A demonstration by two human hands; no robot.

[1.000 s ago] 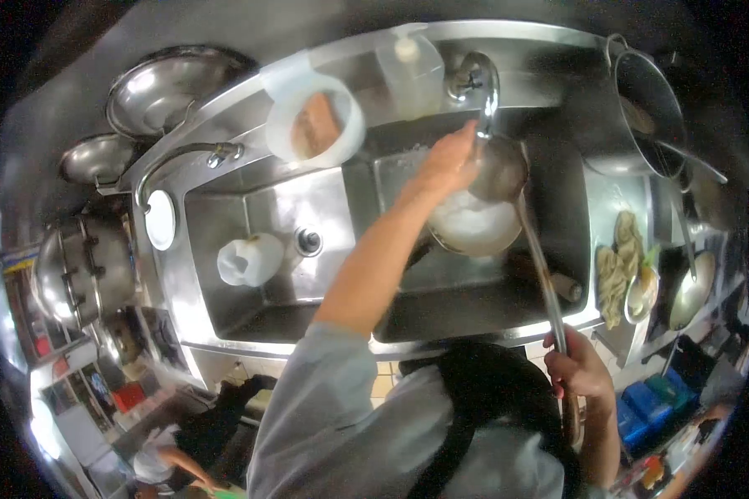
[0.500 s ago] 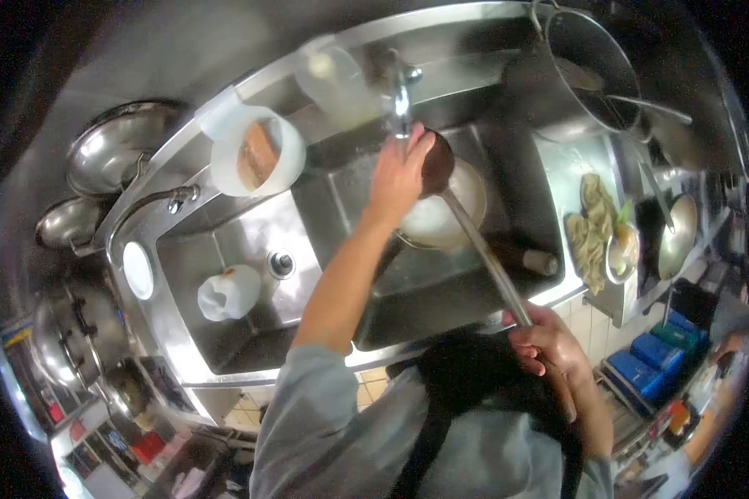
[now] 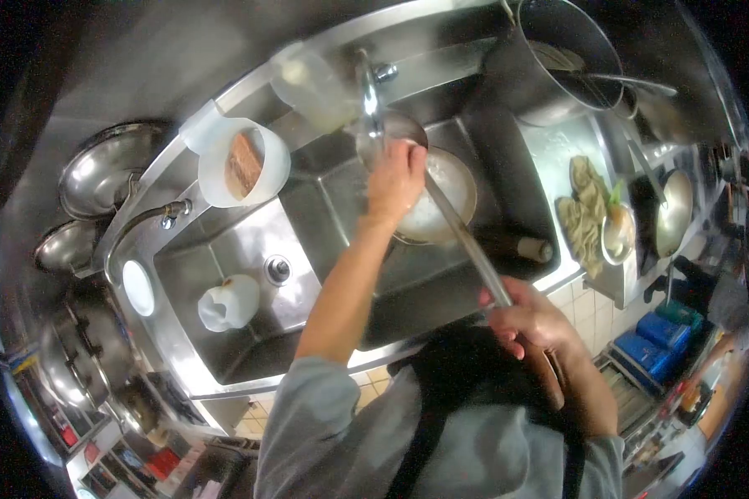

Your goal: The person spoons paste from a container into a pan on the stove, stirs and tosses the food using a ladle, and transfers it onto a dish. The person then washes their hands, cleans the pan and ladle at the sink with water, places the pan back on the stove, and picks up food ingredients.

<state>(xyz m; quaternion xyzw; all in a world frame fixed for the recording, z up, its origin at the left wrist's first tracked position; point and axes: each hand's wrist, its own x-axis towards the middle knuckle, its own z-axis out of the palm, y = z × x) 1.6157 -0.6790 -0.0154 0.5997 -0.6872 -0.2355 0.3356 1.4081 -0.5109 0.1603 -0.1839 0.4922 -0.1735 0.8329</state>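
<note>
A long-handled steel ladle (image 3: pixel 462 237) slants across the right sink basin. Its bowl (image 3: pixel 391 133) is up under the faucet (image 3: pixel 368 91). My left hand (image 3: pixel 395 179) reaches over the basin with its fingers curled on the ladle's bowl. My right hand (image 3: pixel 528 316) grips the handle's near end, over the sink's front edge. Below the ladle a round pan (image 3: pixel 453 191) with whitish foamy water lies in the basin, partly hidden by my left hand.
On the sink ledge stand a white tub holding a sponge (image 3: pixel 241 162) and a soap bottle (image 3: pixel 312 83). The left basin (image 3: pixel 225 241) holds a white cup (image 3: pixel 229 301). A big pot (image 3: pixel 558 58), rags (image 3: pixel 587 216) and a small bowl (image 3: pixel 620 233) are on the right, steel bowls (image 3: pixel 112 166) on the left.
The ladle's bowl has risen from over the pan up to the faucet. My left hand now sits below the bowl. My right hand has slid up the handle.
</note>
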